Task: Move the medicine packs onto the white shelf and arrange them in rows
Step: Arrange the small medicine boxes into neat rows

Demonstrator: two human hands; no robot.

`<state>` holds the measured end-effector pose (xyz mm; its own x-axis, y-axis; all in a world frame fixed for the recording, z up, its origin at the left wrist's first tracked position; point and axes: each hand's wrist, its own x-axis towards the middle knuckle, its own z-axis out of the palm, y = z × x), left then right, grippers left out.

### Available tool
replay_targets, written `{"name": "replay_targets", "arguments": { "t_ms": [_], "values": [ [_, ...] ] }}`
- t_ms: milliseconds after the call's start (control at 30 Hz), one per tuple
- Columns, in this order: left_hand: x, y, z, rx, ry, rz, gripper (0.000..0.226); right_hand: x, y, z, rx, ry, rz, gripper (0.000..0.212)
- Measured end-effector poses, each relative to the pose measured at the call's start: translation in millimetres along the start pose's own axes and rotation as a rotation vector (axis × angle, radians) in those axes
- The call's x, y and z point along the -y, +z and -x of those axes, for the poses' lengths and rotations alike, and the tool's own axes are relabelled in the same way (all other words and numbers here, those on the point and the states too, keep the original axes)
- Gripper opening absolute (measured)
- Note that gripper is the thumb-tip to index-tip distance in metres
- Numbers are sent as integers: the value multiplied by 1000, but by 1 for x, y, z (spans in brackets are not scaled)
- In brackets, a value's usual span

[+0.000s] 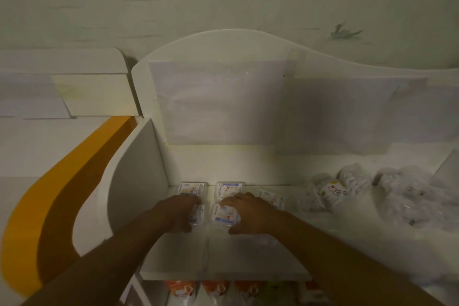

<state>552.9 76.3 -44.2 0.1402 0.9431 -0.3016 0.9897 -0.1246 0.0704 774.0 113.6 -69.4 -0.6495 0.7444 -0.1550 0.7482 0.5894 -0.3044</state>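
Low in the frame's centre, both forearms reach forward, the left hand (177, 211) and right hand (244, 213) lying palm-down with fingers spread loosely over the front two of five medicine packs (229, 190) on the white shelf (223, 263).

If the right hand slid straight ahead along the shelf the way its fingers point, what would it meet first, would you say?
The right hand rests on a front-row pack and points toward the back. It would probably meet the back-row pack first, then the shelf's back panel. Depth is hard to judge.
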Motion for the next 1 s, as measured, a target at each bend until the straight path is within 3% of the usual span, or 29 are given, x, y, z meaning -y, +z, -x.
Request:
{"name": "replay_targets", "arguments": {
  "t_ms": [667,867,1000],
  "values": [
    [1,-2,-3,25,-8,-146,77,-2,-9,4,30,-7,9,76],
    [-8,-13,-6,28,-13,-89,84,-27,-39,13,-82,61,-14,62],
    [-25,-26,-7,-57,26,-119,73,-59,-55,22,-80,146,-13,57]
  ]
}}
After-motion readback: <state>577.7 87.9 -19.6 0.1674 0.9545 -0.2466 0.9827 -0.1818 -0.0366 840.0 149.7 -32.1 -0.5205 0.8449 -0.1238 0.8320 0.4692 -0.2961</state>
